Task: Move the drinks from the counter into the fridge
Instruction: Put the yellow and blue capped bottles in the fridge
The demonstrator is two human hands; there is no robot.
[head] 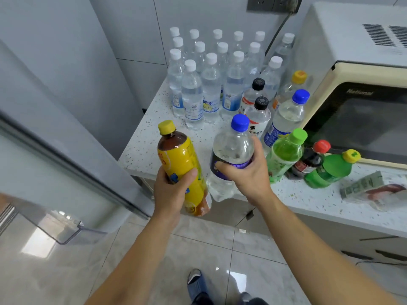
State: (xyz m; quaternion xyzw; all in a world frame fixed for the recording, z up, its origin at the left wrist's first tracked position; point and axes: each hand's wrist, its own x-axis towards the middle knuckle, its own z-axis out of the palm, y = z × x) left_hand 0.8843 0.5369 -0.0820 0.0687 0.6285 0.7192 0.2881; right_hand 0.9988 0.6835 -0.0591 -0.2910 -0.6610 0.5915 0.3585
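Gripping one bottle apiece, both hands hang out past the counter edge, over the floor. The left hand point(174, 190) wraps around the yellow tea bottle point(182, 170), whose long axis leans cap-up and slightly left; the right hand point(248, 175) curls around the blue-capped clear bottle point(231, 157), nearly upright. The open fridge door point(66, 177) and its clear door shelf point(57, 225) lie to the left and lower, so the left hand is the nearer one, and I judge the coming move to be a swing leftward with both bottles.

Behind the hands, on the speckled counter point(145, 150), eight mixed drinks remain beside the microwave point(356, 111): two green bottles, one red-capped dark bottle, two black-capped, one blue-capped and one yellow-capped clear bottle, one white-capped bottle. Farthest back stands a cluster of white-capped water bottles point(211, 84), about fifteen, though overlap makes the count uncertain.
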